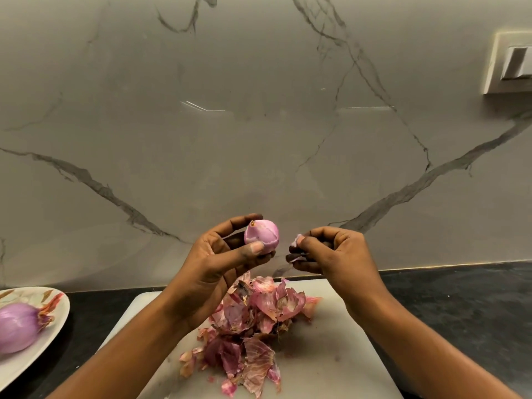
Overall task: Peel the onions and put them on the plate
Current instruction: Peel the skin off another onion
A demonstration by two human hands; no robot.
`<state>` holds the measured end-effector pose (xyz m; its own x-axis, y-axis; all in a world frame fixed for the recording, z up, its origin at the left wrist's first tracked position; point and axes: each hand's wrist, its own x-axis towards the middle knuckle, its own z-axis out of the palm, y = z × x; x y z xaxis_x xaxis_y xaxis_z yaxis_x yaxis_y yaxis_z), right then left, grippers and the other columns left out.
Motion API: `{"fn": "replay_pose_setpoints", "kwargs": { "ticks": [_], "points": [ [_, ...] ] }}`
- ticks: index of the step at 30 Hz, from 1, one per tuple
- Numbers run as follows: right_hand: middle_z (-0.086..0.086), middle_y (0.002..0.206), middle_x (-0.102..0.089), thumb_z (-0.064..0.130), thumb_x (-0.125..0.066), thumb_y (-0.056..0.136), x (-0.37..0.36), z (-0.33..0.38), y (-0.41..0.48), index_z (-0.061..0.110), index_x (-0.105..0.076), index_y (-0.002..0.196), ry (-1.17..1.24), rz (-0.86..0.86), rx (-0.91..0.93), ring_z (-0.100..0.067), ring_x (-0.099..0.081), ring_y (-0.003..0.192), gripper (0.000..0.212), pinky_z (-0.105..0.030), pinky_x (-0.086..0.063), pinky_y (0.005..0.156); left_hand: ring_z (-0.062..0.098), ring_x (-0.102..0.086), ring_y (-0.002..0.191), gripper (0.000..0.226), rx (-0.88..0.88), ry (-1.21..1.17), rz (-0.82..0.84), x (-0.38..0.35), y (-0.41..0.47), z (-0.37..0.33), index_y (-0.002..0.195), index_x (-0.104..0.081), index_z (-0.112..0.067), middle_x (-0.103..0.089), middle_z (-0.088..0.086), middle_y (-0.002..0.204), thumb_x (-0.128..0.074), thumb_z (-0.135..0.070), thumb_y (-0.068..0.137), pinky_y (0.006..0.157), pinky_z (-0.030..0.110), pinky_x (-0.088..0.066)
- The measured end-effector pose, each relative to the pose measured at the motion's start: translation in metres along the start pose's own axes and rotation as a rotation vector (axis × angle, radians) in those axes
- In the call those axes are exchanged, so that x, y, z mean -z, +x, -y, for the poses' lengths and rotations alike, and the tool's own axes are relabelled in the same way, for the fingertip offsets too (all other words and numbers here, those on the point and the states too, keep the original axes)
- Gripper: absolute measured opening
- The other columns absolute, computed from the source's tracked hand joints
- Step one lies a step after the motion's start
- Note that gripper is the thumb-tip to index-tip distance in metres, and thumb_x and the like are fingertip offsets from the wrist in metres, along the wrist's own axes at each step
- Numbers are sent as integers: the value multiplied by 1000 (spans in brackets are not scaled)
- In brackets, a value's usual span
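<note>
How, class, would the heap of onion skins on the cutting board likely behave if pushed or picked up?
The onion skins look thin, curled and papery, so probably very light and floppy. Loosely heaped on the white cutting board, a push would likely scatter them. Ragged edges suggest they tear easily.

Behind the right hand rises a glossy, pale marble-look wall veined in grey and catching thin streaks of light, with a white wall switch high above and to its right, and a dark speckled countertop below it.
</note>
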<state>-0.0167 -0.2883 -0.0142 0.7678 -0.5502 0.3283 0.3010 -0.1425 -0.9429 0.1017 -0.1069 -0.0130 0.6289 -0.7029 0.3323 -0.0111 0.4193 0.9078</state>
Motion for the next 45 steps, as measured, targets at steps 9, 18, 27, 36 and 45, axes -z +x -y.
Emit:
{"fn": "replay_pose_setpoints", "kwargs": {
  "ticks": [9, 18, 27, 36, 45],
  "points": [
    [-13, 98, -81, 16, -76, 93, 3, 2, -3, 10, -80, 107, -19, 239, -146, -34, -80, 87, 16, -42, -66, 80, 27, -72, 113, 55, 46, 95, 27, -1, 0, 0, 133, -72, -19, -71, 13, 133, -77, -7, 79, 92, 35, -62],
    [-11, 98, -82, 12, -77, 91, 0, 4, -4, 10, -74, 119, 36, 261, -117, -29, -81, 89, 28, -32, -66, 77, 33, -70, 122, 56, 58, 219, 72, -3, -4, 1, 138, -68, -18, -74, 11, 130, -82, -6, 85, 105, 44, -57],
    [-2, 84, -81, 8, -72, 95, -3, -6, -8, 11, -79, 115, -318, 194, 218, -18, -80, 78, 21, -34, -67, 72, 33, -76, 111, 57, -7, 329, 58, -9, -6, 4, 134, -69, -14, -78, 12, 119, -81, -2, 80, 94, 36, -62],
    [-8, 87, -82, -9, -66, 95, 0, -4, -5, 9, -79, 110, -121, 137, 164, -23, -81, 79, 26, -26, -64, 70, 37, -71, 118, 47, 58, 76, 74, -6, -2, -1, 137, -66, -6, -72, 20, 131, -76, -5, 91, 93, 37, -63],
    [-12, 92, -81, 11, -68, 100, 0, 3, -6, 11, -81, 105, 4, 186, -70, -30, -81, 83, 14, -31, -66, 71, 33, -73, 110, 49, 134, -20, 16, -2, 1, 0, 134, -68, -6, -71, 21, 131, -73, -10, 85, 87, 36, -65]
  ]
}}
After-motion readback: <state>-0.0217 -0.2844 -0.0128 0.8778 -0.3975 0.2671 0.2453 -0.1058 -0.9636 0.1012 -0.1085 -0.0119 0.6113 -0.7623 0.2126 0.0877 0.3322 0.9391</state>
